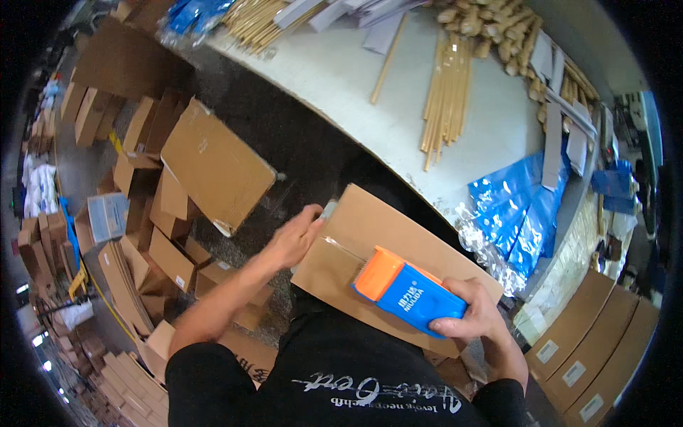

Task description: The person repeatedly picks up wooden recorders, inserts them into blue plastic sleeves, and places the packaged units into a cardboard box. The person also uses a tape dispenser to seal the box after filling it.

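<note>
A closed cardboard box (368,219) lies in front of my body, beside the worktable's near edge. My left hand (299,235) holds its left end, with part of the fingers hidden behind the end. In my right hand (472,309) is a blue and orange Niulida tape dispenser (411,293), gripped at its blue rear end. The orange head with its toothed edge points left, over the box's upper face. A seam runs from the left end toward the dispenser, and a shiny patch shows on it near my left hand. I cannot tell whether the dispenser touches the box.
The white worktable (341,91) carries thin wooden sticks (448,96), blue plastic packaging (517,203), white paper strips and a pile of bamboo-like pieces (480,21). Left on the floor stand many open cartons and a large cardboard sheet (219,165). Labelled cartons (576,331) stand at right.
</note>
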### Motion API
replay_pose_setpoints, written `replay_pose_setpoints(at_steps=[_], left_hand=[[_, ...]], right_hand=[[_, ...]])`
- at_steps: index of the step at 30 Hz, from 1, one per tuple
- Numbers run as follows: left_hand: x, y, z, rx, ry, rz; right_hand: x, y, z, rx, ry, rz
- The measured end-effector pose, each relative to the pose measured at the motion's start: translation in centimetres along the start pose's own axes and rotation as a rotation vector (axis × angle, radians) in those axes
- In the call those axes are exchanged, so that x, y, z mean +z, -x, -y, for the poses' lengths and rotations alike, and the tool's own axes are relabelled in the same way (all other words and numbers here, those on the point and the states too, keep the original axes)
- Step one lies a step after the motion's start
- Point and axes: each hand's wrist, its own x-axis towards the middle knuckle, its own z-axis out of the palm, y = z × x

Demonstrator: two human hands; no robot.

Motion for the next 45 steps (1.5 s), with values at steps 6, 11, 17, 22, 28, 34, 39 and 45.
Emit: replay_pose_setpoints(at_steps=[6, 11, 17, 22, 28, 34, 39, 45], left_hand=[[-1.3, -8.3, -15.5, 0.730, -0.310, 0.190], [10.3, -10.4, -22.8, 0.473, -0.369, 1.218], [12.2, -9.3, -19.9, 0.585, -0.348, 1.282], [11.3, -9.1, -20.4, 0.456, -0.362, 1.258], [11.6, -7.2, -22.5, 0.567, -0.589, 1.136], [13.9, -0.1, -20.6, 0.939, -0.931, 0.445], [15.3, 0.8, -18.0, 0.933, -0.959, 0.352], [15.2, 1.1, -18.1, 0.927, -0.986, 0.317]], right_hand=[[1.8, 0.1, -0.1, -0.162, -0.048, -0.015], [2.9, 1.5, -0.9, -0.210, 0.098, -0.044], [0.5, 9.8, -3.3, 0.050, 0.146, 0.010], [-1.4, 17.0, -5.5, 0.240, 0.359, -0.106], [-1.8, 17.5, -6.7, 0.320, 0.370, -0.076], [-2.6, 17.0, -7.1, 0.290, 0.376, -0.064], [-2.4, 18.2, -9.1, 0.179, 0.308, -0.098], [-3.2, 25.1, -11.5, 0.598, 0.382, -0.136]])
